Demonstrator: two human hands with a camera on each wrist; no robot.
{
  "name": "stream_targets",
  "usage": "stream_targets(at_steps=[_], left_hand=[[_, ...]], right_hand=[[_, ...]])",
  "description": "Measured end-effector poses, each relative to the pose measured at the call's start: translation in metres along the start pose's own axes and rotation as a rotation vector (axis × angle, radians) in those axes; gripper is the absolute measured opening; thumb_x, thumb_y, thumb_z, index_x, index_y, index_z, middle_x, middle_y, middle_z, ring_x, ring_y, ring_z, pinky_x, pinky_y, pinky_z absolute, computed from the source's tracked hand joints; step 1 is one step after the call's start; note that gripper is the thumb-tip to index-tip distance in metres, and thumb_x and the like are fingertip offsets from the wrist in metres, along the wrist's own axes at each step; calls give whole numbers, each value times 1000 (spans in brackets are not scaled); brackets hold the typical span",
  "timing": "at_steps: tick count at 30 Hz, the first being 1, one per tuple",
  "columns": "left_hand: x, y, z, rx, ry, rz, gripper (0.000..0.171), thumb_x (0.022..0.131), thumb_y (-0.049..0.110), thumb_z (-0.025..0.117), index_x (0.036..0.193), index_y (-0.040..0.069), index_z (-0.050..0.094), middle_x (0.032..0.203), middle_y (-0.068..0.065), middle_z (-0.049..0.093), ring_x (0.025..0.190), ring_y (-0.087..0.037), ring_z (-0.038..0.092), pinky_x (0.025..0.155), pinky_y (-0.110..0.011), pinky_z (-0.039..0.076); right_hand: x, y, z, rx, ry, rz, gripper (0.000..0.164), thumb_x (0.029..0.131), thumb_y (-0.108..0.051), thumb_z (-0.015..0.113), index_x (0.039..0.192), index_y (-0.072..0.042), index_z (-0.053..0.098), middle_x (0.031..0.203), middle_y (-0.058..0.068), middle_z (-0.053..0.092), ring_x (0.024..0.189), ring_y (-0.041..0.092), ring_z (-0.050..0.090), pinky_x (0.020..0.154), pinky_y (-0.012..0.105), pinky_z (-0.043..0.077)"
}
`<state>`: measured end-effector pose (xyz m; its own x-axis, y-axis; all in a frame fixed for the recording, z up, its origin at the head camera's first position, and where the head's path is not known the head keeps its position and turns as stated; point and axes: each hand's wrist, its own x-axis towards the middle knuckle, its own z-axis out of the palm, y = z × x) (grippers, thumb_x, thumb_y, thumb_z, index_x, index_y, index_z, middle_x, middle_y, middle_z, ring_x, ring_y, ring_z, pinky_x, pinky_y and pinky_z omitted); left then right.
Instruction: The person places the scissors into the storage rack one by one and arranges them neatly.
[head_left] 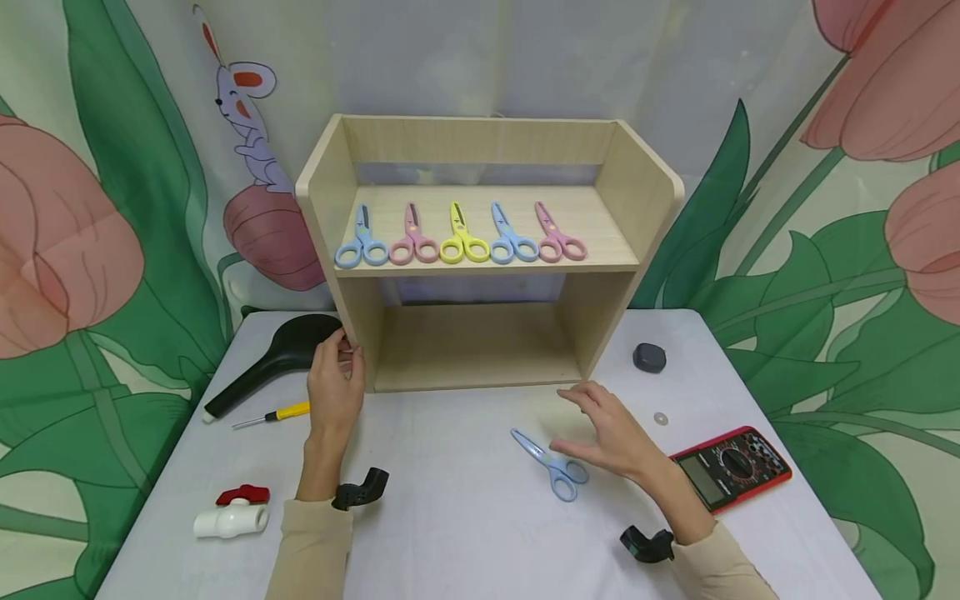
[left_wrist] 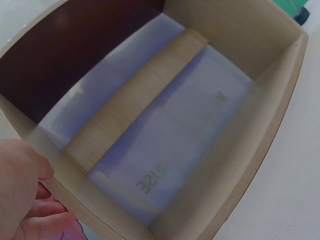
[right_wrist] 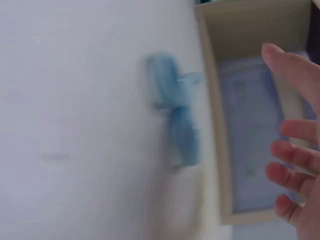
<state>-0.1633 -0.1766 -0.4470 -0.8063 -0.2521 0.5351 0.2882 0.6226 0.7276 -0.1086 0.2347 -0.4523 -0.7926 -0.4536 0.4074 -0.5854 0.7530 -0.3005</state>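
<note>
A two-tier wooden shelf (head_left: 480,346) stands at the back of the table. Several children's scissors lie side by side on its upper board: a blue pair (head_left: 362,242), a pink pair (head_left: 413,240), a yellow pair (head_left: 462,240), another blue pair (head_left: 510,240) and another pink pair (head_left: 558,240). My left hand (head_left: 337,383) holds the front edge of the shelf's left side panel, its thumb and fingers close about it in the left wrist view. One more light blue pair of scissors (head_left: 551,467) lies on the table. Beside it my right hand (head_left: 611,433) hovers, empty, fingers spread.
On the left are a black paddle-shaped object (head_left: 288,354), a yellow-handled screwdriver (head_left: 281,413) and a white valve with a red handle (head_left: 234,517). A multimeter (head_left: 731,468), a small black block (head_left: 649,357) and a washer (head_left: 661,418) lie on the right.
</note>
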Motion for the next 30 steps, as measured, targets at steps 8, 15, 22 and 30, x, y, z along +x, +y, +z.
stream_targets(at_steps=[8,15,22,30], left_hand=[[0,0,1,19,4,-3,42,99,11,63,137,-2,50,118,-23,58,101,-33,66,87,-47,61],[-1,-1,3,15,12,7,42,98,10,63,136,-3,51,116,-24,58,100,-34,66,86,-47,61],[-3,-2,3,35,2,2,43,99,12,63,137,-3,50,118,-24,58,101,-35,67,86,-48,61],[-2,-2,3,30,7,-1,43,99,12,63,137,-2,50,118,-24,58,101,-35,67,86,-49,61]], right_hand=[[-46,6,26,49,-232,122,73,67,-59,86,124,-17,69,113,-8,57,101,9,55,86,32,54],[-55,4,32,83,-280,148,56,71,-52,86,114,-20,70,108,-12,54,88,2,54,74,21,53],[-31,-13,9,136,-158,34,52,73,-40,88,116,-18,68,114,-11,54,93,6,59,77,21,55],[27,-33,-61,169,285,-87,62,64,-23,94,117,-4,68,106,8,58,84,12,48,70,12,43]])
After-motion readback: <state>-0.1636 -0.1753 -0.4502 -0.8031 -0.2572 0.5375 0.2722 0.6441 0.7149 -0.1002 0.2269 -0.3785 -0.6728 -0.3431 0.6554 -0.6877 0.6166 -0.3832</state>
